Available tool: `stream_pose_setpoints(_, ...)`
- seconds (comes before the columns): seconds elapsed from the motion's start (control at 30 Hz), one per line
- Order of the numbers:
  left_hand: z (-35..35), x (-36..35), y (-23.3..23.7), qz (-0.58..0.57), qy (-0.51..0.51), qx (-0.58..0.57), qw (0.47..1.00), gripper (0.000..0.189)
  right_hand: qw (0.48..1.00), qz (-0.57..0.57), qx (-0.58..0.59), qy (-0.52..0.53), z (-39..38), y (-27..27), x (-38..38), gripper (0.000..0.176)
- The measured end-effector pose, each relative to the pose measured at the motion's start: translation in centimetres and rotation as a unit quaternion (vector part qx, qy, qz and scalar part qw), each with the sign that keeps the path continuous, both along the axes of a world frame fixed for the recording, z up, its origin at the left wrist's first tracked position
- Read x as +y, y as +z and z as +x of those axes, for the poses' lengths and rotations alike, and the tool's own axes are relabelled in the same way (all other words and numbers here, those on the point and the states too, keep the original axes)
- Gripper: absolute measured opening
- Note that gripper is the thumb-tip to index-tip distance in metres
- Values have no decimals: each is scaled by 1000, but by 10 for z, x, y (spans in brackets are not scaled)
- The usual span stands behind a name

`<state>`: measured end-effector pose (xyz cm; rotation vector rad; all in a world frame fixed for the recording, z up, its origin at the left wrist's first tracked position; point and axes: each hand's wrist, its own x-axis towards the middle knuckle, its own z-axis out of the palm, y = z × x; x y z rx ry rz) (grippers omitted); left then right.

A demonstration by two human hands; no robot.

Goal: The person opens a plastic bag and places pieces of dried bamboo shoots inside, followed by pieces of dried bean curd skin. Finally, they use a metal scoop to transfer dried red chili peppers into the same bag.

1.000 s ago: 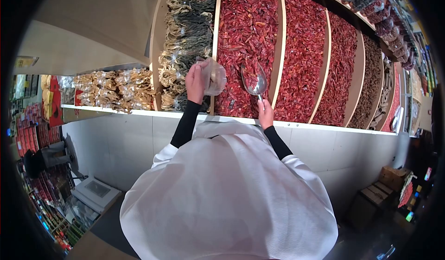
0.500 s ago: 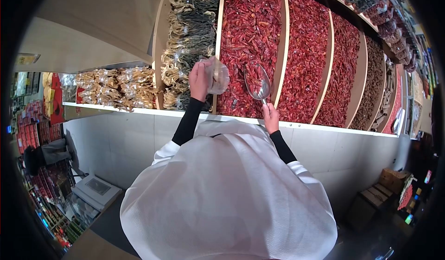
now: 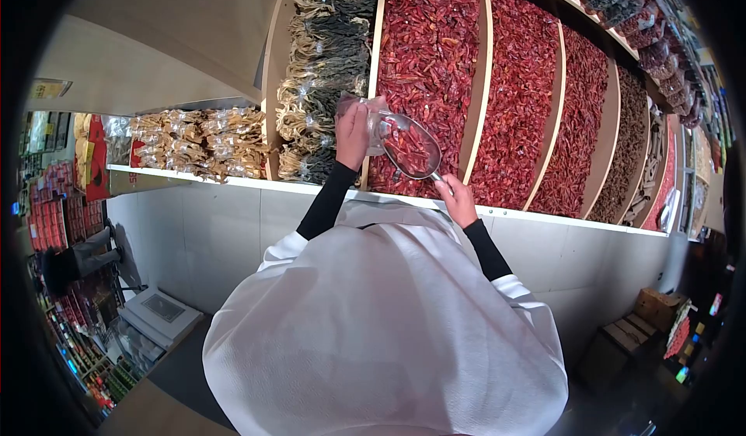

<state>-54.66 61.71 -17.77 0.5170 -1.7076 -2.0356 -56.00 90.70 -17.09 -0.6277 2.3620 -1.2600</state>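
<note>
My right hand (image 3: 457,200) is closed round the handle of a metal scoop (image 3: 435,142), which holds several dried red chilies (image 3: 407,147). The scoop's tip points left, right at the mouth of a clear plastic bag (image 3: 374,129). My left hand (image 3: 353,134) grips that bag by its left side. Both hands are over the front of a bin of dried red chilies (image 3: 427,40). Part of the bag is hidden behind the scoop.
Left of the chilies lie bundles of dark and pale dried strips (image 3: 326,63). More chili bins (image 3: 517,86) stand to the right, split by wooden dividers (image 3: 483,78). A white ledge (image 3: 404,200) runs along the front. Packaged goods (image 3: 622,5) hang at upper right.
The scoop has swung left from over the chilies to the bag's mouth, with its load of chilies now plain to see. My left hand and bag have shifted slightly right.
</note>
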Motion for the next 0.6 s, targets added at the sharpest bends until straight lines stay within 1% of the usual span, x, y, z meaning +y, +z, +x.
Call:
stream_pose_setpoints(0.03, 2, 2, 11, 1, 1, 1, 1000, 31, 1000, 1, 1, 1, -3, 4, -4, 23)
stream_pose_setpoints(0.1, 7, 8, 45, 15, -18, -16, 1000, 32, 998, 19, 13, 50, -12, 15, -14, 24)
stream_pose_setpoints(0.17, 10, 8, 46, 30, -23, 1, 999, 33, 998, 15, 7, 68, -21, 29, -27, 25)
stream_pose_setpoints(0.23, 15, 7, 45, 44, -27, 17, 999, 34, 992, -29, -42, 114, -29, 40, -41, 27)
stream_pose_setpoints(0.3, 18, 5, 40, 28, -30, 11, 999, 35, 988, 3, -55, 144, -39, 41, -55, 31)
stream_pose_setpoints(0.33, 20, 6, 45, 50, -22, 20, 998, 35, 986, -2, -39, 162, -43, 47, -63, 31)
stream_pose_setpoints(0.37, 23, 5, 44, 50, -19, 20, 998, 35, 983, -7, -24, 180, -48, 57, -72, 31)
stream_pose_setpoints(0.4, 25, 4, 43, 47, -20, 6, 999, 35, 974, 77, -18, 211, -55, 68, -80, 30)
stream_pose_setpoints(0.43, 27, 3, 42, 45, -22, -8, 999, 35, 974, 76, -19, 213, -56, 78, -86, 30)
stream_pose_setpoints(0.47, 28, 5, 42, 34, 3, -4, 999, 33, 972, 94, 38, 213, -55, 86, -94, 30)
stream_pose_setpoints(0.5, 30, 2, 38, 33, 3, -4, 999, 33, 966, 112, 95, 212, -54, 95, -102, 31)
stream_pose_setpoints(0.53, 34, -2, 30, -2, 17, -40, 999, 33, 960, 140, 110, 218, -53, 107, -111, 32)
stream_pose_setpoints(0.57, 36, -4, 30, -38, 30, -76, 996, 33, 960, 140, 109, 216, -52, 114, -117, 32)
stream_pose_setpoints(0.6, 39, -5, 30, -39, 26, -76, 996, 33, 952, 169, 144, 213, -51, 119, -123, 32)
